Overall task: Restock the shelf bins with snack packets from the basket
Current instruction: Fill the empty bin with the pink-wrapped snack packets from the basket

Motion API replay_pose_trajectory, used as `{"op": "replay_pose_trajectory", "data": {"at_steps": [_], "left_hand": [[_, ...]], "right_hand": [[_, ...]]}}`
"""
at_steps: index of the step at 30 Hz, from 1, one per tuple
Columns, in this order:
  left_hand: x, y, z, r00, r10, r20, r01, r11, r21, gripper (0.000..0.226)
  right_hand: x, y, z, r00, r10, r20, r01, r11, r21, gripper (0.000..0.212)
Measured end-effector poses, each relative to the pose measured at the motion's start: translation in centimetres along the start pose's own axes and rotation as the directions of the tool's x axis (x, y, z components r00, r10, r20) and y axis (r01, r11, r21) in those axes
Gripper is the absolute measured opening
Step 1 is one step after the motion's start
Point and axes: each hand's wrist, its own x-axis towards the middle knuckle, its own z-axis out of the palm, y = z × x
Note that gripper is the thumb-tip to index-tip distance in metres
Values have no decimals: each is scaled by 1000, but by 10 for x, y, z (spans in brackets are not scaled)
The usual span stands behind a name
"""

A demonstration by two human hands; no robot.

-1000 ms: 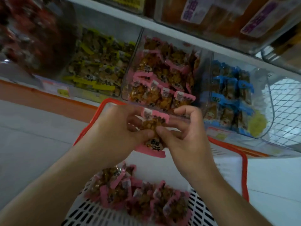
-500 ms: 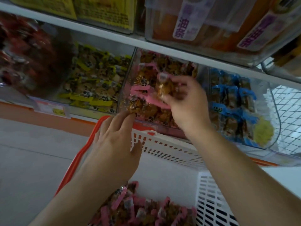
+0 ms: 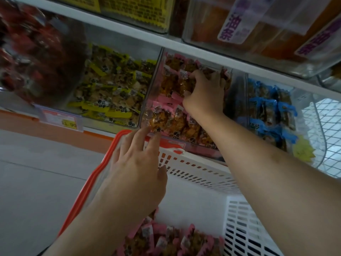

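Head cam looks down over a white basket (image 3: 193, 169) with an orange rim, held up against the front edge of a shelf (image 3: 184, 45) lined with clear bins.

Right hand (image 3: 204, 93) is reaching into the middle bin (image 3: 147, 100), the one full of pink packets (image 3: 177, 119). Its fingers are curled down onto the top of the pile near the back of the bin, and the thumb sits against a pink strip. Looks like it's pressing or gripping packets there, but I honestly can't tell if it's holding one or just touching the heap.

Left hand (image 3: 136, 163) is released, fingers straight and spread, hovering over the far left corner of the basket. Its fingertips (image 3: 147, 129) reach up to the lower front edge of the pink bin, right at a packet (image 3: 158, 117) behind the clear wall.

More of the same pink packets, call them the basket pile (image 3: 175, 241), lie in the bottom of the basket near the lower edge of the shot, partly hidden by the left forearm.

Left of the pink bin there's a bin of yellow packets (image 3: 110, 93), and right of it blue packets (image 3: 271, 111). Further left is a blurry red lot (image 3: 29, 52). A price tag (image 3: 60, 119) hangs on the shelf's front edge under the yellow bin.
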Motion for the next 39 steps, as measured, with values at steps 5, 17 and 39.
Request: {"op": "replay_pose_trajectory", "data": {"at_steps": [5, 17, 39], "left_hand": [[-1, -1, -3, 1000, -2, 4, 2, 1000, -24, 78], [-7, -26, -38, 983, -62, -174, 30, 983, -181, 47], [-14, -76, -23, 947, -271, 175, 293, 948, -120, 17]], "right_hand": [[2, 0, 1, 998, 16, 54, -15, 1000, -7, 55], [-110, 4, -52, 968, -216, -125, 244, 924, 294, 22], [-277, -43, 132, 709, -49, 704, 4, 998, 66, 20]]}}
